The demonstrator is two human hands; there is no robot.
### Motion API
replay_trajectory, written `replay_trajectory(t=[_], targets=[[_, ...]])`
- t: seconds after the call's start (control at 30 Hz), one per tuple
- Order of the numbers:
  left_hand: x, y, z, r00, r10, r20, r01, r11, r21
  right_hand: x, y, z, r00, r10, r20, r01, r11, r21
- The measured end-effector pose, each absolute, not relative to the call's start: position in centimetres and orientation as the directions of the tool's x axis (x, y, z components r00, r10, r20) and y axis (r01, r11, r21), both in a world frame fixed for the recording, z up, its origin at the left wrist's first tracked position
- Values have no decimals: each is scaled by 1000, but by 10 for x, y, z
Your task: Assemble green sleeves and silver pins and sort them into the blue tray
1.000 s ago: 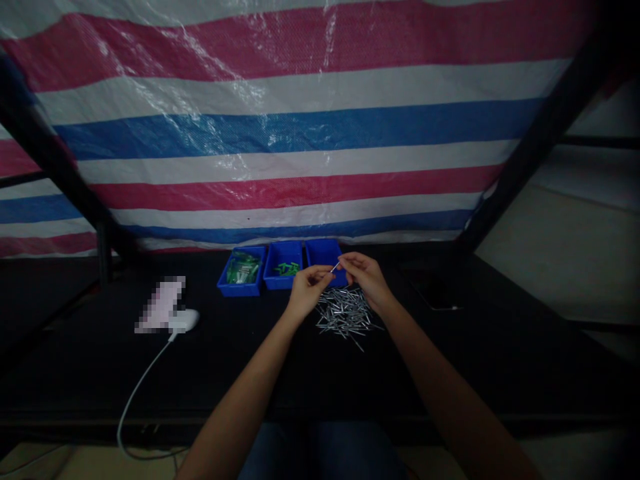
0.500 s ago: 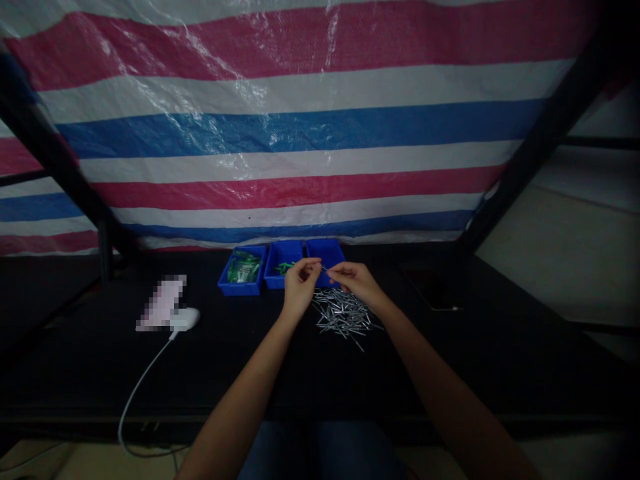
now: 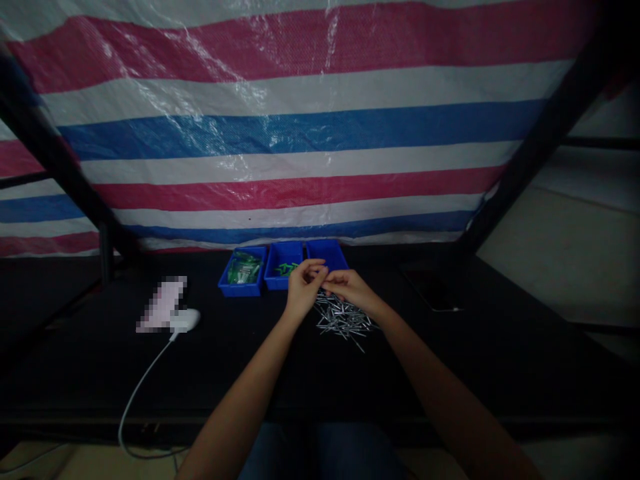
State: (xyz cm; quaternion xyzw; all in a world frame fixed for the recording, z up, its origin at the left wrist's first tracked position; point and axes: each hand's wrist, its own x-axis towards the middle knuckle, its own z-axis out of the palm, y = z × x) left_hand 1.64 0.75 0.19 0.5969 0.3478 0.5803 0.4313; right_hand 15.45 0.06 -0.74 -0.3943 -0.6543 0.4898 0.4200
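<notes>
Fingertip to fingertip, my left hand (image 3: 303, 287) and my right hand (image 3: 354, 290) meet above the table. Both are closed in a pinch, and what lies between the fingers is too small and covered to make out. Below and behind my right hand spreads a loose pile of thin silvery metal pins (image 3: 345, 320). Just beyond the hands stand a blue bin (image 3: 327, 250), partly covered by them, and a middle blue bin (image 3: 285, 251) with small green pieces (image 3: 286, 269) in it.
A left blue bin (image 3: 240, 290) contains green-tinted clear plastic bags (image 3: 244, 268). Farther left lie a blurred pink item (image 3: 165, 300) and a white object with a cable (image 3: 193, 320). A dark phone-like slab (image 3: 433, 290) is at right. Striped sheeting (image 3: 300, 133) hangs behind the black table (image 3: 200, 380).
The hands have come closer together, my left one shifting slightly right. A thin shiny piece that showed between the fingertips is now hidden.
</notes>
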Motion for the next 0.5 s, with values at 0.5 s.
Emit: replay_trajectory(t=[0.5], targets=[[15,-3,11,127,850,510,173,-526,833,157,4,-11,-207,964,166,69,184,-981]])
